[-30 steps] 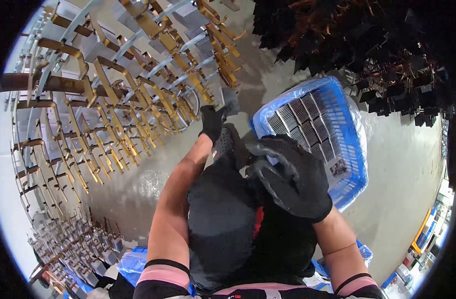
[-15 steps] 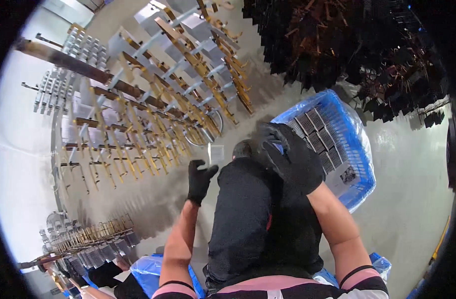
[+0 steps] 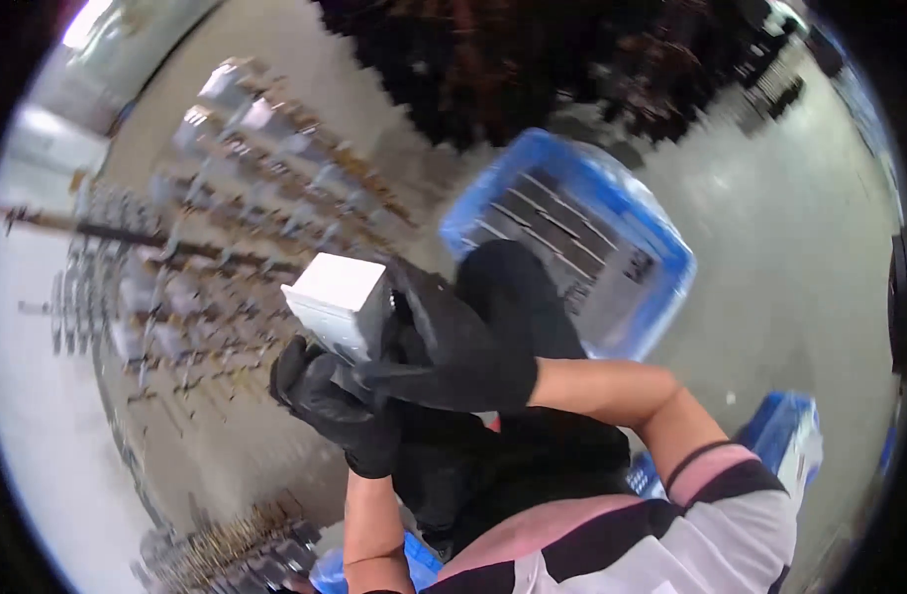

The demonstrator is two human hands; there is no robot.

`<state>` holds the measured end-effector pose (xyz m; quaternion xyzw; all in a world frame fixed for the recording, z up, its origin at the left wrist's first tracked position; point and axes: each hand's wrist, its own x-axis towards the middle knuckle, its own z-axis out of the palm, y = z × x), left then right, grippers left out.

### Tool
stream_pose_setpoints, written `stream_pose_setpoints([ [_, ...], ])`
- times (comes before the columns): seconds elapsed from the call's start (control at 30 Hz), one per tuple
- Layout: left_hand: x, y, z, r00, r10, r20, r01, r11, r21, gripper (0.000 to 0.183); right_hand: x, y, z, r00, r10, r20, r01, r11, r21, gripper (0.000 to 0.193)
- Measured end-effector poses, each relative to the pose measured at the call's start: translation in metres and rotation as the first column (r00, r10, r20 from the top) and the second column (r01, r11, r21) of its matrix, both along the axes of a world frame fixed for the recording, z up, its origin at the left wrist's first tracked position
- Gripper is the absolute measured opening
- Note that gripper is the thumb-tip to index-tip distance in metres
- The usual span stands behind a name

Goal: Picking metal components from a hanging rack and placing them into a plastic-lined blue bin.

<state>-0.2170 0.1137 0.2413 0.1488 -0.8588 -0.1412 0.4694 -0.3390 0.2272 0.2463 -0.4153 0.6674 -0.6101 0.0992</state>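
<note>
In front of my body I have a white box-shaped piece [image 3: 337, 297] with a flat top and a greyer side, tilted; its exact kind is unclear. My right hand [image 3: 453, 346], in a black glove, wraps round the right side of it. From below, my left hand [image 3: 340, 401], gloved in black too, is closed against its lower end, with the fingers curled. The gloves hide the piece's underside and right side. Beyond my right hand stands a blue plastic crate [image 3: 671, 233] lined with clear film, holding rows of thin grey parts [image 3: 548, 223].
On the left stands a rack [image 3: 275, 178] hung with pale flat parts on yellowish hooks, blurred now. Dense dark parts [image 3: 533, 59] hang at the far side. Another hook rack [image 3: 236, 544] is at the lower left. Blue film-covered containers [image 3: 780, 431] stand near me.
My hands have come together on the white piece; the left was apart before and the right was near the crate. The view has swung, so the crate appears further left.
</note>
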Motion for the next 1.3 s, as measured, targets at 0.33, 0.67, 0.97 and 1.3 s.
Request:
stream_pose_setpoints([
  [0.33, -0.039, -0.017, -0.010, 0.970, -0.134, 0.202, 0.151, 0.986, -0.073, 0.062, -0.139, 0.141, -0.093, 0.821, -0.555, -0.133, 0.570, 0.806, 0.158, 0.069],
  [0.67, -0.026, -0.030, -0.042, 0.900, -0.031, 0.435, -0.043, 0.986, 0.159, 0.047, -0.122, 0.196, -0.320, 0.870, -0.109, -0.480, 0.479, 0.417, 0.772, 0.066],
  [0.97, -0.022, -0.033, -0.045, 0.908, 0.011, 0.418, -0.081, 0.985, 0.152, 0.042, -0.121, 0.164, -0.368, 0.835, -0.157, -0.528, 0.547, 0.340, 0.765, 0.052],
  [1.3, -0.019, -0.035, -0.038, 0.921, 0.080, 0.380, -0.142, 0.980, 0.138, 0.040, -0.142, 0.171, -0.379, 0.871, -0.124, -0.475, 0.486, 0.357, 0.798, 0.064],
])
